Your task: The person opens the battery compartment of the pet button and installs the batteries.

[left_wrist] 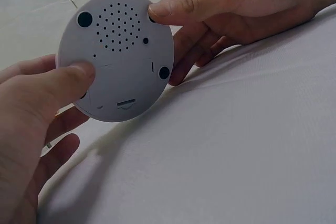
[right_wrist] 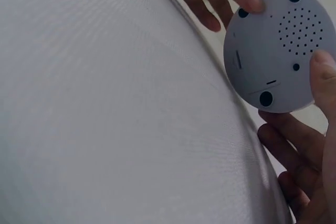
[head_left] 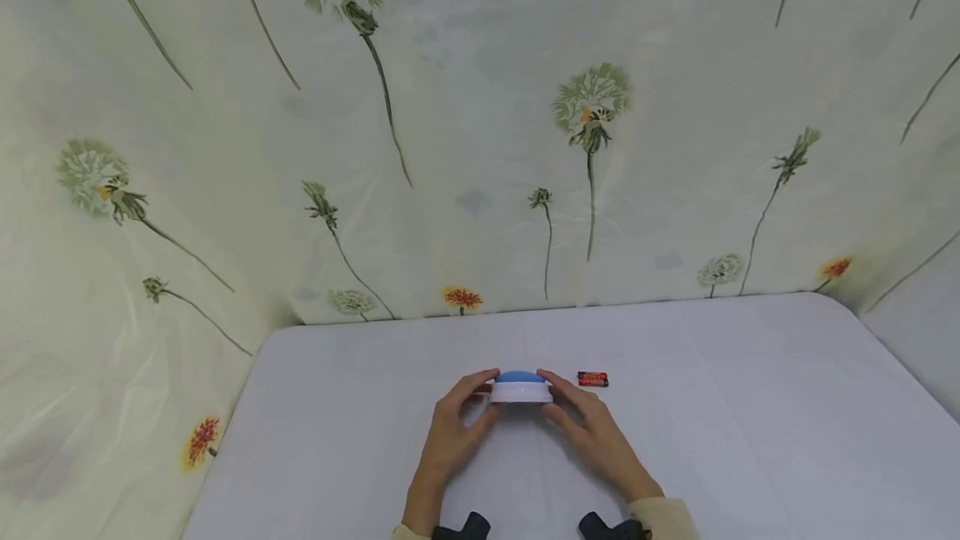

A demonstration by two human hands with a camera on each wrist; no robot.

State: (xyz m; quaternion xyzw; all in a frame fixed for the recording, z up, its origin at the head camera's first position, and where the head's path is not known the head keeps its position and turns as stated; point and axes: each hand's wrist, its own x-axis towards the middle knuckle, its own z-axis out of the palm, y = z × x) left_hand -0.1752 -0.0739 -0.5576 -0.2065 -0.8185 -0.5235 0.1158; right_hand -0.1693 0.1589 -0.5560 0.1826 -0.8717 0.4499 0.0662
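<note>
Between both hands is a round white sound button point(head_left: 521, 392) with a blue domed top, held up on its edge. My left hand point(head_left: 453, 432) grips its left side, and my right hand point(head_left: 600, 436) grips the right side. In the left wrist view the underside of the sound button point(left_wrist: 123, 72) faces the camera, with speaker holes, dark round feet and a battery cover outline. Both thumbs press on that underside while the fingers go behind it. The right wrist view shows the same grey-white underside, the right thumb beside the speaker holes. The blue dome is hidden in both wrist views.
Red batteries point(head_left: 592, 379) lie on the table just beyond my right hand. A white cloth covers the table point(head_left: 337, 440). Behind it and on the left hangs a curtain point(head_left: 465, 123) printed with dandelions. Dark straps show at both wrists.
</note>
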